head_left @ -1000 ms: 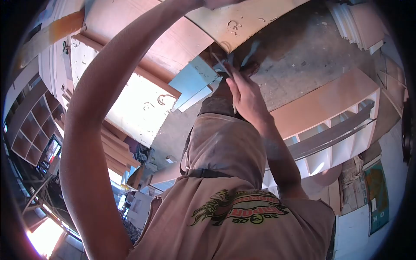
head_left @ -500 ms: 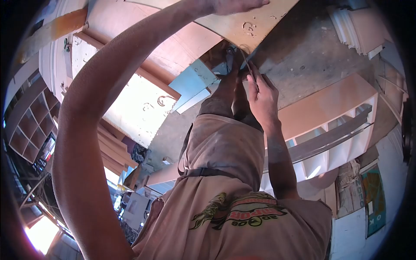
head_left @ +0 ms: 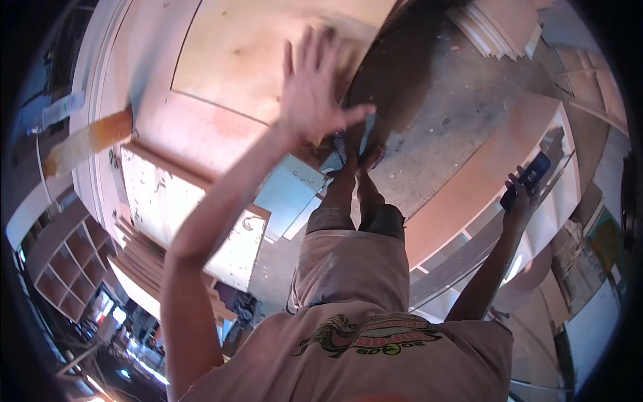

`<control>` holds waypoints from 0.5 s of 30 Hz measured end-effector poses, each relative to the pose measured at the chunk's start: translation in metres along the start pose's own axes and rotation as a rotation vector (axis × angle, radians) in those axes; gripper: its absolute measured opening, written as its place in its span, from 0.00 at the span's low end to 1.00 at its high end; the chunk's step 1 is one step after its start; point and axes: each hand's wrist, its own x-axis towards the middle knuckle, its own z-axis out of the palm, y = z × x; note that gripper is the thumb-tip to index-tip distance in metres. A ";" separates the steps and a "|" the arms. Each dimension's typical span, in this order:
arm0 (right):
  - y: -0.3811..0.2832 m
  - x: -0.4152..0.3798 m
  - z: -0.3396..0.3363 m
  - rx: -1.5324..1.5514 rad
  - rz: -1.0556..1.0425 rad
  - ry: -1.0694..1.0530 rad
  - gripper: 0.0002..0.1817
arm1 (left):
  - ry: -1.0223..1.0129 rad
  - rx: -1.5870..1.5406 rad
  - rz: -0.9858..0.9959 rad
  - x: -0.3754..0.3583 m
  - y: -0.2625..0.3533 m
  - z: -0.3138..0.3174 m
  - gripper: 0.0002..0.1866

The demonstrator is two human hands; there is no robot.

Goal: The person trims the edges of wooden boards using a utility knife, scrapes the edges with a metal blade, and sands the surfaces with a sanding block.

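My left hand (head_left: 311,100) is spread wide over the pale wooden panel (head_left: 234,50), fingers apart and slightly blurred, with nothing in it. Off to the right, my right hand (head_left: 522,197) has its fingers wrapped round a dark blue, flat, block-like tool (head_left: 534,173); its exact kind I cannot tell. The tool is held out over the long open-fronted cabinet (head_left: 495,157), overlapping its compartments in this view. Below the panel's near edge stands a light blue panel (head_left: 288,187), close to my legs.
White-faced boards with brown edges (head_left: 231,234) stand at the left, beside a cubby shelf (head_left: 70,268). A stack of thin panels (head_left: 492,30) lies at the back right on the dusty concrete floor (head_left: 435,127). An orange-brown strip (head_left: 90,141) lies at the far left.
My right hand has swung from the panel's corner out to the right with the tool. My left hand has come nearer, off the panel's far part, and spread. The view has shifted.
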 end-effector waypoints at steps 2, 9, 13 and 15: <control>0.013 -0.007 -0.019 -0.087 -0.020 -0.031 0.22 | -0.030 -0.041 0.023 -0.008 0.016 0.009 0.47; -0.008 -0.050 -0.021 -0.252 -0.384 0.283 0.09 | -0.026 -0.167 0.080 -0.011 0.010 0.025 0.42; -0.054 -0.063 0.001 -0.322 -0.452 0.603 0.11 | -0.102 -0.156 0.105 -0.024 0.024 0.019 0.39; -0.075 -0.053 0.018 -0.165 -0.566 0.789 0.11 | -0.157 -0.222 0.111 -0.021 0.028 0.011 0.41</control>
